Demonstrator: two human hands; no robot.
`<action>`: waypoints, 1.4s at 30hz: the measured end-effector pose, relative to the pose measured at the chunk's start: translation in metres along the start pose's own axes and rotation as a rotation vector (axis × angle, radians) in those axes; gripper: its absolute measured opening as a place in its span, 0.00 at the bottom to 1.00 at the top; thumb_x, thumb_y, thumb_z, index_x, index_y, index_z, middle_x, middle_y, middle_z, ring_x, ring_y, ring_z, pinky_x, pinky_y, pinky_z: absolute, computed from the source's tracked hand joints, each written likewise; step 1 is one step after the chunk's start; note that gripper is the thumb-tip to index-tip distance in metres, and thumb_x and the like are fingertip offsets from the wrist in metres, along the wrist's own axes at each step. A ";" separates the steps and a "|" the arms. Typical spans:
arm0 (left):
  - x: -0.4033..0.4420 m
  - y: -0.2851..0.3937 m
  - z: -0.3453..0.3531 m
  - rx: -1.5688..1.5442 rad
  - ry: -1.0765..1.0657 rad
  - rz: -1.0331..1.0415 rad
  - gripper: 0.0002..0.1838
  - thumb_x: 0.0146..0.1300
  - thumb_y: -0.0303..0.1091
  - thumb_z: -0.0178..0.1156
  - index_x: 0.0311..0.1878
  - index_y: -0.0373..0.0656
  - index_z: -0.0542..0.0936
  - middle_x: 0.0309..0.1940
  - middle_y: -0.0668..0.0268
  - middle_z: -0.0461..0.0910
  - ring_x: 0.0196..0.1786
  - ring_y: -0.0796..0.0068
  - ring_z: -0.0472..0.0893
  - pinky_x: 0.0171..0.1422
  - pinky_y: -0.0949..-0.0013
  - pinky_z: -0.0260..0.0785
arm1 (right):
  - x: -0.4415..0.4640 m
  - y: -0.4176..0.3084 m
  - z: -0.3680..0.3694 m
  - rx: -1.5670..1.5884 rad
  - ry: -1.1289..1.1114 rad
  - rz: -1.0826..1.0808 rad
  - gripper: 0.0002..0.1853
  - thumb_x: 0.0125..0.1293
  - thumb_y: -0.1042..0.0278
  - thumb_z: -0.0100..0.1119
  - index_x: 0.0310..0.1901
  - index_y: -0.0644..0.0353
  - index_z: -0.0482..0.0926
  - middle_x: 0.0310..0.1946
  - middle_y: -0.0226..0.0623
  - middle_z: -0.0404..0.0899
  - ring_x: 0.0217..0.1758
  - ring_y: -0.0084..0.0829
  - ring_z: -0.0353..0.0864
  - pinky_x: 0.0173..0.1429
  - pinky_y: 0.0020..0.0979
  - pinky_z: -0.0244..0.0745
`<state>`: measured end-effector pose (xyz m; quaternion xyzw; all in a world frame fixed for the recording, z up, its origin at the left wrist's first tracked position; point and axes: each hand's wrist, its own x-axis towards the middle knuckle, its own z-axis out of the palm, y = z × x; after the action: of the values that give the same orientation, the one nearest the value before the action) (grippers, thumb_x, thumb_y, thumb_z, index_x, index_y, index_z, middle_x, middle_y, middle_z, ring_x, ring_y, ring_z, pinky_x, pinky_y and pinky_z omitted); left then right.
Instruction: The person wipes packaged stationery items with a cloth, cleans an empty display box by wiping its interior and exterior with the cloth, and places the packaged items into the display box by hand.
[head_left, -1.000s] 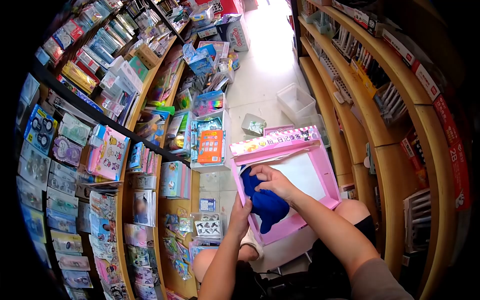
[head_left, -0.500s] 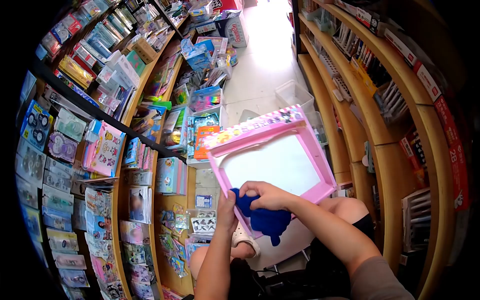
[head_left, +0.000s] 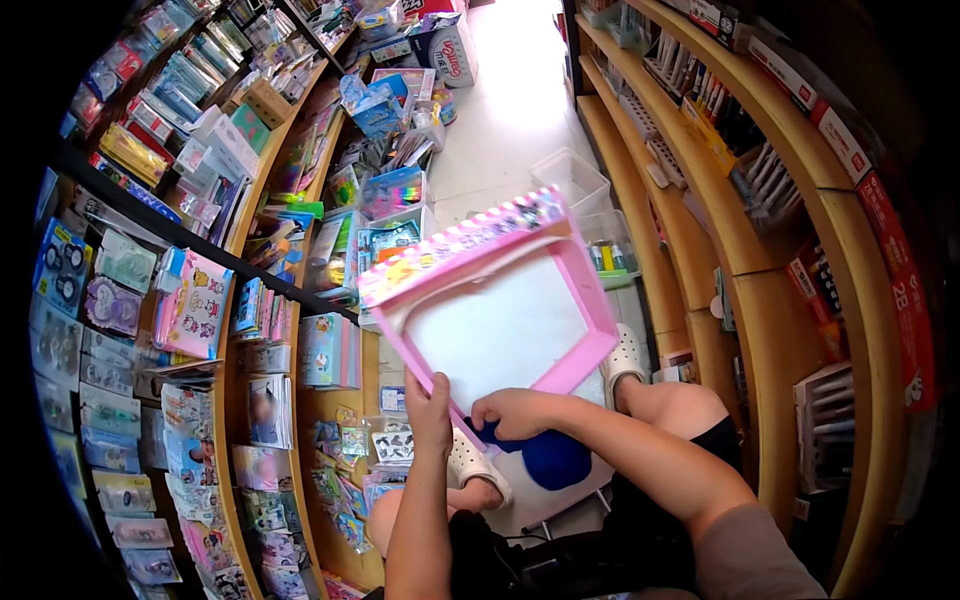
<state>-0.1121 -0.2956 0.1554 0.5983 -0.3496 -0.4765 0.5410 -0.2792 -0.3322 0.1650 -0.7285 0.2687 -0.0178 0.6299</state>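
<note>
A shallow pink box point(head_left: 579, 362) with a white inside and a striped, printed edge is tilted in front of me. My left hand point(head_left: 430, 415) grips its lower left edge, thumb uppermost. My right hand point(head_left: 515, 413) has its fingers closed on a dark blue cloth point(head_left: 556, 462) at the box's near edge. Most of the cloth hangs below that hand, over a pale stool-like surface point(head_left: 535, 500) between my legs. The fingertips inside the cloth are hidden.
Wooden shelves point(head_left: 745, 255) with pens and boxes line the right side. Packed stationery shelves point(head_left: 225, 400) rise on the left. Clear plastic bins point(head_left: 570, 180) stand on the aisle floor point(head_left: 500, 120) beyond the box, and filled tubs point(head_left: 395, 195) crowd its left side.
The box has shifted left and its striped edge has tipped more towards me. My right hand and the blue cloth have moved lower, off the box's inside to its near edge.
</note>
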 end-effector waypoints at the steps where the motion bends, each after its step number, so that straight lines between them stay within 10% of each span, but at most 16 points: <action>1: 0.003 0.000 0.000 -0.121 -0.021 0.082 0.30 0.63 0.39 0.57 0.64 0.36 0.59 0.51 0.63 0.68 0.50 0.75 0.68 0.56 0.72 0.60 | -0.005 -0.004 -0.005 0.030 0.038 0.029 0.20 0.44 0.81 0.48 0.43 0.62 0.74 0.31 0.38 0.77 0.33 0.31 0.75 0.36 0.28 0.69; 13: 0.005 0.015 -0.015 -0.139 -0.007 0.116 0.31 0.63 0.43 0.57 0.62 0.36 0.60 0.52 0.63 0.69 0.52 0.75 0.69 0.58 0.71 0.60 | -0.019 0.019 -0.031 0.080 0.566 0.118 0.12 0.47 0.74 0.50 0.32 0.61 0.83 0.33 0.45 0.81 0.32 0.38 0.81 0.41 0.32 0.74; 20: 0.007 0.010 -0.014 -0.188 0.035 0.102 0.32 0.62 0.44 0.58 0.63 0.36 0.60 0.52 0.64 0.69 0.53 0.76 0.68 0.59 0.72 0.58 | -0.009 -0.010 0.013 0.007 0.299 -0.356 0.16 0.50 0.76 0.49 0.41 0.61 0.80 0.41 0.39 0.78 0.45 0.40 0.76 0.51 0.34 0.71; 26: -0.003 0.012 -0.003 -0.062 -0.009 0.129 0.27 0.62 0.35 0.57 0.62 0.37 0.61 0.48 0.67 0.70 0.47 0.78 0.69 0.54 0.74 0.62 | 0.000 0.008 0.030 -0.507 0.231 -0.065 0.14 0.55 0.73 0.49 0.42 0.56 0.80 0.47 0.32 0.74 0.49 0.39 0.72 0.51 0.37 0.72; 36: 0.001 0.014 -0.040 -0.201 0.014 0.021 0.24 0.67 0.45 0.51 0.58 0.39 0.64 0.45 0.64 0.73 0.44 0.76 0.75 0.47 0.71 0.70 | -0.014 0.061 -0.019 -0.591 0.554 0.444 0.10 0.54 0.76 0.49 0.36 0.65 0.80 0.39 0.52 0.75 0.44 0.49 0.76 0.49 0.43 0.73; 42: -0.002 0.019 -0.034 -0.260 0.044 0.009 0.21 0.66 0.41 0.54 0.57 0.40 0.66 0.44 0.67 0.72 0.43 0.79 0.72 0.48 0.73 0.68 | -0.004 0.019 -0.007 -0.145 0.599 -0.286 0.14 0.54 0.81 0.51 0.43 0.61 0.77 0.42 0.43 0.75 0.44 0.41 0.74 0.50 0.33 0.70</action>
<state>-0.0782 -0.2862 0.1728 0.5318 -0.2758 -0.5022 0.6236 -0.2923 -0.3377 0.1497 -0.7641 0.3376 -0.3002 0.4605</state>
